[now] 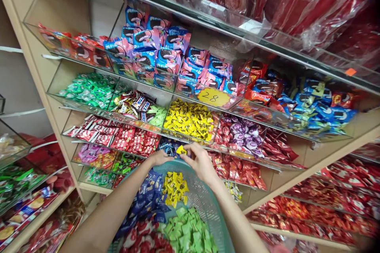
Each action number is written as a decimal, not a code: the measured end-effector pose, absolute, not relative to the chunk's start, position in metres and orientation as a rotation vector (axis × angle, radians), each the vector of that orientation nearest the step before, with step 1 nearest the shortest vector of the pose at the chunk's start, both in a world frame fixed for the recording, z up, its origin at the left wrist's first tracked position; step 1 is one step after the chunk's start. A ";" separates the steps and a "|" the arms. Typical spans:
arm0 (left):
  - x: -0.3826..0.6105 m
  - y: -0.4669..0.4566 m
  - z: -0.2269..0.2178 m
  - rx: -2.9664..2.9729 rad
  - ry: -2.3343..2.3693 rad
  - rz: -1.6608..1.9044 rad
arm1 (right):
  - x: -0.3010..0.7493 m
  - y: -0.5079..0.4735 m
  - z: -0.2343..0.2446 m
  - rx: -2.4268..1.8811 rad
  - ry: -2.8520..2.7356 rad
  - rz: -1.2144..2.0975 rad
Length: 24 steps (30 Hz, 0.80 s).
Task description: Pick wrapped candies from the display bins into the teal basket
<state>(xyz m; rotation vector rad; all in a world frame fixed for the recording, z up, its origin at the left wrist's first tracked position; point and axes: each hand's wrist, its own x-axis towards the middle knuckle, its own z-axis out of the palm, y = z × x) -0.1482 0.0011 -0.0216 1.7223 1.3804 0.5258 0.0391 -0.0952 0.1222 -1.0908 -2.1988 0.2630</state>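
Observation:
My left hand (pixel 160 158) is on the far rim of a green mesh plastic basket (pixel 204 189), its fingers curled over the edge and partly hidden. Between the thumb and fingers of my right hand (pixel 200 164) is a yellow wrapped candy (pixel 181 150), held just above the same rim. Inside the basket lie sorted heaps of sweets: yellow candies (pixel 175 189), dark blue packets (pixel 147 193), light green packets (pixel 190 229) and red-and-white pieces (pixel 145 239). Right beyond my hands, a shelf compartment is filled with matching yellow candies (pixel 191 120).
Clear-fronted shelves hold blue-and-pink cookie packs (pixel 148 39), green candies (pixel 90 89), purple candies (pixel 245 132) and red packets (pixel 136 138). A yellow price tag (pixel 214 97) reads 28. Glass shelf edges run close above and beyond my hands. Slanted wooden panels (pixel 314 166) divide the racks.

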 end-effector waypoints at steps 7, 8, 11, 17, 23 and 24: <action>-0.148 0.004 -0.023 1.798 1.428 0.510 | 0.071 -0.089 0.007 -1.663 -2.303 0.331; -0.148 0.003 -0.022 1.799 1.435 0.502 | 0.072 -0.091 0.001 -1.724 -2.319 0.338; -0.148 0.003 -0.020 1.822 1.439 0.483 | 0.072 -0.099 -0.004 -1.825 -2.349 0.332; -0.148 0.003 -0.018 1.875 1.421 0.448 | 0.061 -0.112 0.000 -1.961 -2.369 0.218; -0.149 0.006 -0.023 1.828 1.430 0.455 | 0.056 -0.113 -0.007 -2.005 -2.391 0.165; -0.149 0.006 -0.023 1.806 1.428 0.458 | 0.056 -0.112 -0.010 -2.006 -2.395 0.159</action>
